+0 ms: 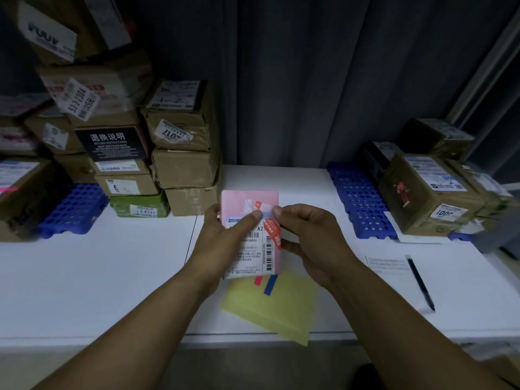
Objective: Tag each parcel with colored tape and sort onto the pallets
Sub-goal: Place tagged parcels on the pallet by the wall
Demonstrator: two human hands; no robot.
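Dark curtain (309, 80) at back, white surface (98, 277) in front. Pink parcel (247, 198) is held up over the middle of the surface, above a yellow sheet (270, 308) w/ a pink strip (258, 280) and a blue strip (270, 285) of tape lying on it.

Left hand (222, 235) grips the parcel's left edge, thumb across the front by the label. Right hand (309, 235) pinches the right edge, thumb on a pale bit next to a red strip (273, 233). Can't tell if that red is fresh tape or the parcel's own sticker.

Progress, judged: approx. mid-task. Right pallet (357, 204) carries several boxes (427, 192), so some look sorted. Left pallet (73, 209) has one box at its left end w/ pink tape on it. A big stack of boxes (183, 164) stands on the surface beside it, no tape visible on them, so prob. still to do. This parcel: tagging stage, not yet on a pallet.

Pen (420, 282) and paper (388, 266) lie at right.
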